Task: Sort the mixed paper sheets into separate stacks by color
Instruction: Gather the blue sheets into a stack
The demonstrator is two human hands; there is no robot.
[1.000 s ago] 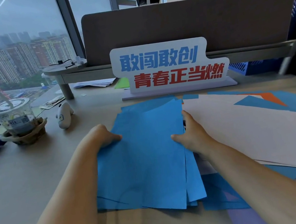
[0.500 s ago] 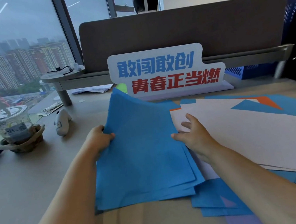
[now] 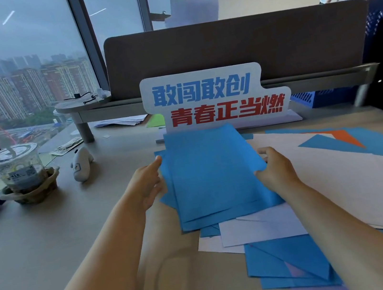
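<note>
The left hand, fingers extended, is pressing the edge of a stack of bright blue paper sheets; the right hand is pinching its opposite edge above the beige table.

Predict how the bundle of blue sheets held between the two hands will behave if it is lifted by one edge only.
The blue sheets look thin, so they would probably droop. Their edges are already fanned unevenly, so loose sheets may slide apart. The left hand and right hand flank both sides, which suggests that the bundle needs two-sided support.
</note>
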